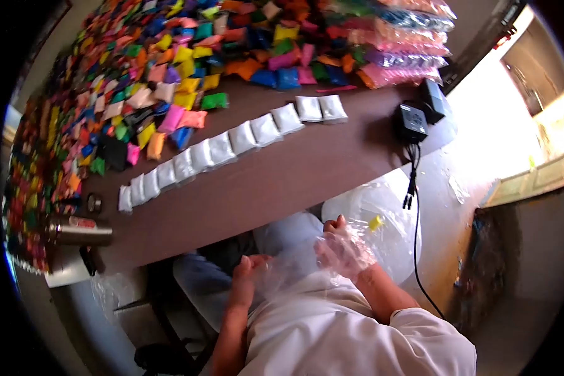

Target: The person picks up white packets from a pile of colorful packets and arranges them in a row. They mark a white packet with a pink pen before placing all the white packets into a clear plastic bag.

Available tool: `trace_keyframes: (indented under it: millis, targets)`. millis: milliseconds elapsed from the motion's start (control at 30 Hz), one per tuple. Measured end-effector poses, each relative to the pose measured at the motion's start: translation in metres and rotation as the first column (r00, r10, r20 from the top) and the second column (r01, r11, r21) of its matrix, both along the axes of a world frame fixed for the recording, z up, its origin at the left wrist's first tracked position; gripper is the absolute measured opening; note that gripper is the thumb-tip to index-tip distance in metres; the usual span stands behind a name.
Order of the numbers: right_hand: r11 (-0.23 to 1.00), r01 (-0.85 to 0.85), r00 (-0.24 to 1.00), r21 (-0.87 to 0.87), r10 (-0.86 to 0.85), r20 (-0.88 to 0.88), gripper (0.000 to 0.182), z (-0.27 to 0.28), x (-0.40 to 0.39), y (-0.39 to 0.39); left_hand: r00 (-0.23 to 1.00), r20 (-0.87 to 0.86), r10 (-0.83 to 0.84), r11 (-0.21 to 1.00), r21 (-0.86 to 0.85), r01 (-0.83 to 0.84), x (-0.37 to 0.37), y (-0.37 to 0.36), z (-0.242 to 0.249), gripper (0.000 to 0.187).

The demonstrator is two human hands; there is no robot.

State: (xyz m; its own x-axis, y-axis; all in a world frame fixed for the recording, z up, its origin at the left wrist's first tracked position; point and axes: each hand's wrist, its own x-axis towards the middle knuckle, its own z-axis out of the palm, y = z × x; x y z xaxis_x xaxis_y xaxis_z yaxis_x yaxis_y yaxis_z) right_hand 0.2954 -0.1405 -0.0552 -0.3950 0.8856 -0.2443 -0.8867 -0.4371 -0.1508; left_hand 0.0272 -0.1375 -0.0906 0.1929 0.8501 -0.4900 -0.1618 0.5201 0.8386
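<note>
Down in the lap, a clear bag (294, 266) stretches between both hands: the right hand (343, 247) is closed inside it, the left hand (247, 272) pinches its near edge. White packets (232, 147) lie in a row on the desk (282, 182), well ahead.

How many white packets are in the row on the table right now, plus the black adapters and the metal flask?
White packets in the row: 12
Black power adapters: 2
Metal flask: 1
Total: 15

The coloured packets heaped behind the row are too many to count.
</note>
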Motion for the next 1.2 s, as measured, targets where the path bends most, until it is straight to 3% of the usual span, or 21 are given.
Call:
trace_keyframes:
  millis: [33, 67, 100, 133, 200, 233, 267, 333, 367, 467, 600, 667, 833, 900, 967, 1000, 1067, 1100, 1133, 1167, 1200]
  targets:
    - [1.000, -0.020, 0.927, -0.003, 0.020, 0.374, 0.037, -0.008, -0.009, 0.000, 0.992, 0.111, 0.057, 0.998, -0.039, -0.053, -0.001, -0.004, 0.004, 0.041]
    - [0.999, -0.034, 0.719, -0.004, 0.027, 0.695, 0.036, -0.015, -0.016, 0.000, 0.968, 0.222, 0.114, 0.992, -0.081, -0.099, -0.003, -0.008, 0.007, 0.039]
    - [0.993, 0.017, 0.759, -0.116, 0.063, 0.648, 0.032, -0.003, -0.024, 0.001, 0.989, 0.136, 0.060, 0.998, -0.008, -0.059, -0.005, -0.010, 0.013, 0.034]
    - [0.994, -0.004, 0.762, -0.113, 0.076, 0.643, 0.032, 0.000, -0.028, 0.002, 0.988, 0.129, 0.079, 0.997, -0.005, -0.079, -0.008, -0.013, 0.015, 0.034]
    - [0.959, 0.028, 0.935, -0.281, 0.074, 0.347, 0.029, 0.012, -0.033, 0.007, 0.965, 0.259, 0.052, 0.998, 0.029, -0.062, -0.015, -0.018, 0.018, 0.032]
    - [0.956, 0.093, 0.892, -0.279, 0.044, 0.450, 0.030, 0.019, -0.040, 0.008, 0.983, 0.184, -0.005, 1.000, 0.020, 0.002, -0.021, -0.017, 0.019, 0.045]
    - [0.958, 0.079, 0.893, -0.274, 0.054, 0.447, 0.030, 0.017, -0.043, 0.007, 0.984, 0.180, 0.007, 1.000, 0.024, -0.012, -0.027, -0.019, 0.021, 0.045]
    - [0.943, 0.134, 0.863, -0.305, 0.040, 0.503, 0.031, 0.009, -0.047, 0.005, 0.778, 0.624, 0.071, 0.995, 0.012, -0.100, -0.034, -0.023, 0.028, 0.063]
    - [0.917, 0.180, 0.836, -0.357, 0.049, 0.547, 0.032, 0.017, -0.053, 0.008, 0.788, 0.599, 0.141, 0.988, -0.033, -0.152, -0.035, -0.026, 0.034, 0.076]
    - [0.951, 0.207, 0.833, -0.231, -0.047, 0.551, 0.040, 0.013, -0.056, 0.003, 0.758, 0.634, 0.154, 0.972, 0.038, -0.230, -0.037, -0.030, 0.049, 0.075]
    - [0.878, 0.353, 0.837, -0.323, -0.142, 0.528, 0.041, 0.019, -0.062, 0.004, 0.711, 0.669, 0.216, 0.956, 0.003, -0.293, -0.041, -0.037, 0.054, 0.075]
    - [0.899, 0.330, 0.852, -0.289, -0.152, 0.501, 0.040, 0.020, -0.060, 0.003, 0.809, 0.580, 0.097, 0.969, 0.131, -0.210, -0.043, -0.037, 0.054, 0.077]
    - [0.926, 0.307, 0.853, -0.219, -0.166, 0.496, 0.031, 0.049, -0.066, 0.005, 0.902, 0.429, 0.057, 0.974, 0.174, -0.145, -0.039, -0.045, 0.045, 0.079]
    - [0.904, 0.334, 0.806, -0.266, -0.127, 0.579, 0.030, 0.058, -0.068, 0.008, 0.916, 0.397, 0.055, 0.972, 0.189, -0.140, -0.036, -0.047, 0.049, 0.076]
    - [0.902, 0.333, 0.808, -0.276, -0.122, 0.577, 0.030, 0.057, -0.068, 0.008, 0.992, 0.106, 0.070, 0.976, 0.197, -0.090, -0.032, -0.046, 0.057, 0.071]
    - [0.897, 0.334, 0.810, -0.288, -0.117, 0.575, 0.030, 0.056, -0.067, 0.008, 0.992, 0.106, 0.073, 0.976, 0.196, -0.093, -0.034, -0.045, 0.056, 0.071]
    - [0.943, 0.252, 0.835, -0.216, -0.099, 0.541, 0.029, 0.044, -0.061, 0.006, 0.982, -0.185, 0.018, 0.995, 0.097, 0.000, -0.037, -0.043, 0.052, 0.056]
    - [0.959, 0.211, 0.829, -0.192, -0.071, 0.555, 0.029, 0.044, -0.061, 0.006, 0.983, -0.185, 0.019, 0.995, 0.097, -0.001, -0.037, -0.042, 0.046, 0.056]
    - [0.971, 0.170, 0.822, -0.168, -0.045, 0.568, 0.029, 0.044, -0.060, 0.007, 0.979, -0.158, 0.126, 0.986, 0.127, -0.106, -0.037, -0.040, 0.039, 0.048]
    - [0.971, 0.170, 0.821, -0.168, -0.045, 0.569, 0.029, 0.043, -0.059, 0.008, 0.965, -0.128, 0.230, 0.966, 0.153, -0.210, -0.036, -0.039, 0.038, 0.043]
    - [0.962, 0.222, 0.805, -0.157, -0.090, 0.586, 0.028, 0.043, -0.058, 0.011, 0.965, -0.127, 0.229, 0.966, 0.153, -0.210, -0.036, -0.038, 0.039, 0.043]
